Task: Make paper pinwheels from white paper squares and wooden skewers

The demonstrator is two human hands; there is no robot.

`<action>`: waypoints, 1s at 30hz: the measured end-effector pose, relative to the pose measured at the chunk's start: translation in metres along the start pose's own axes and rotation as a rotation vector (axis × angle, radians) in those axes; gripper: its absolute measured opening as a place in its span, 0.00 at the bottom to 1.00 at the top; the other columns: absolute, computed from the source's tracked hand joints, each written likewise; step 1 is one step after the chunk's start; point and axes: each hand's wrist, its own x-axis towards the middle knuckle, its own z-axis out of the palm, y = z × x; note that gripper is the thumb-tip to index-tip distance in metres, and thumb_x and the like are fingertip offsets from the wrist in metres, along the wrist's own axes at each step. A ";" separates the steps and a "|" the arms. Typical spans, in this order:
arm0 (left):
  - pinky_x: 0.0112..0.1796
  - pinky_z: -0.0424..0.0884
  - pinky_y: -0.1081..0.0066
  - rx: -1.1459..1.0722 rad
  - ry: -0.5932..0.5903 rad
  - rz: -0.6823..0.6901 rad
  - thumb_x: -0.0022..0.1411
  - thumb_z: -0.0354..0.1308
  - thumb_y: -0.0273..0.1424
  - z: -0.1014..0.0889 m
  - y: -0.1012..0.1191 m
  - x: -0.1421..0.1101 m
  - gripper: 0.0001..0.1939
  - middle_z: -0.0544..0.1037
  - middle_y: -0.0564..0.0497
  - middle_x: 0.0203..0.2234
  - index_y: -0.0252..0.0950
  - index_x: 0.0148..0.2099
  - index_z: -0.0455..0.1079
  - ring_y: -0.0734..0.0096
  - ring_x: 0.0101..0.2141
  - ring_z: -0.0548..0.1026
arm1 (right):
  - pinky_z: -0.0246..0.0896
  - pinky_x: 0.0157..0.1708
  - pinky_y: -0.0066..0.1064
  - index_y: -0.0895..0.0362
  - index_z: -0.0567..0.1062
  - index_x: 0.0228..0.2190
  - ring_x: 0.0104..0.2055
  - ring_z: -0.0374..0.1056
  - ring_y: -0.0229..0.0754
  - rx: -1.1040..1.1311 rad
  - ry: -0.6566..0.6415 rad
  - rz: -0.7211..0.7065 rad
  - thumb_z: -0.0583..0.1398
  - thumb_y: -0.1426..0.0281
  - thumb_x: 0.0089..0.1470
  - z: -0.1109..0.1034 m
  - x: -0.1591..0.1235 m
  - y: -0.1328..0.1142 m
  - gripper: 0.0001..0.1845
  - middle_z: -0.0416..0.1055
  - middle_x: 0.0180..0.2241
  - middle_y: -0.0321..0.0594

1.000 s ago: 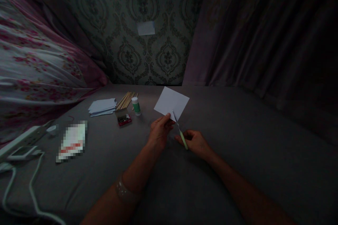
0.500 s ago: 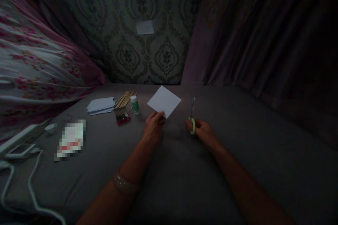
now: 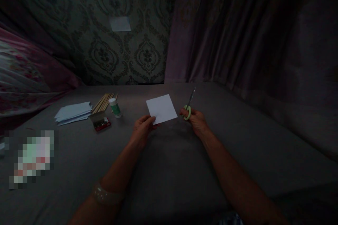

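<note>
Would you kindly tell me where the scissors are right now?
In the head view, the scissors are in the right hand, just to the right of the white sheet held by the left hand.

Looked forward and down from the wearer's head in a single wide view, along both bare forearms [image 3: 123,163]. Took in, near and close to mid-frame, the bare left hand [image 3: 141,130] and bare right hand [image 3: 198,119]. Faced, farther off, a grey-green medallion-patterned wall [image 3: 147,56], with a mauve pleated fabric curtain [image 3: 224,24] rightward.
</note>
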 end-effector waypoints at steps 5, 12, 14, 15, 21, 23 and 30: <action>0.21 0.68 0.77 0.035 -0.006 -0.036 0.42 0.68 0.28 0.002 -0.003 0.001 0.09 0.77 0.48 0.26 0.32 0.29 0.74 0.76 0.19 0.72 | 0.54 0.27 0.25 0.60 0.78 0.23 0.26 0.61 0.32 0.003 -0.028 0.012 0.69 0.56 0.31 0.001 -0.001 0.001 0.20 0.73 0.26 0.38; 0.20 0.67 0.77 0.035 -0.008 -0.031 0.42 0.68 0.28 0.002 -0.003 0.003 0.10 0.77 0.48 0.27 0.33 0.29 0.74 0.78 0.19 0.71 | 0.55 0.27 0.27 0.60 0.77 0.24 0.25 0.62 0.33 -0.044 0.010 0.050 0.70 0.58 0.27 0.002 -0.002 0.000 0.22 0.72 0.23 0.35; 0.21 0.67 0.77 0.028 -0.012 -0.027 0.42 0.68 0.28 0.003 -0.002 0.003 0.09 0.77 0.48 0.27 0.33 0.29 0.74 0.77 0.19 0.71 | 0.54 0.26 0.27 0.59 0.76 0.23 0.24 0.61 0.33 -0.058 0.014 0.068 0.70 0.57 0.28 0.002 -0.001 0.001 0.21 0.71 0.22 0.35; 0.21 0.68 0.77 0.026 -0.021 -0.024 0.42 0.68 0.28 0.003 -0.002 0.003 0.09 0.77 0.47 0.27 0.33 0.29 0.74 0.77 0.20 0.71 | 0.53 0.25 0.27 0.59 0.76 0.23 0.24 0.61 0.33 -0.058 0.003 0.077 0.69 0.57 0.29 0.002 -0.001 0.002 0.20 0.70 0.21 0.34; 0.21 0.69 0.78 0.045 -0.064 -0.017 0.41 0.70 0.30 0.002 -0.006 0.005 0.10 0.77 0.48 0.26 0.33 0.28 0.75 0.76 0.21 0.71 | 0.52 0.24 0.26 0.59 0.75 0.21 0.21 0.58 0.31 0.053 -0.054 0.103 0.70 0.60 0.26 0.003 0.000 0.007 0.19 0.67 0.19 0.31; 0.21 0.69 0.78 0.058 -0.050 -0.026 0.40 0.70 0.31 0.001 -0.008 0.006 0.11 0.77 0.48 0.26 0.33 0.28 0.75 0.77 0.21 0.71 | 0.54 0.25 0.26 0.59 0.75 0.22 0.22 0.59 0.31 0.090 -0.065 0.094 0.71 0.61 0.24 0.004 -0.001 0.006 0.20 0.68 0.20 0.31; 0.19 0.68 0.79 0.031 -0.018 -0.052 0.43 0.70 0.34 0.001 -0.005 0.006 0.13 0.77 0.48 0.24 0.33 0.30 0.74 0.77 0.19 0.71 | 0.58 0.29 0.29 0.58 0.73 0.24 0.26 0.63 0.35 0.031 -0.049 -0.028 0.69 0.59 0.26 0.010 -0.005 0.003 0.22 0.70 0.23 0.34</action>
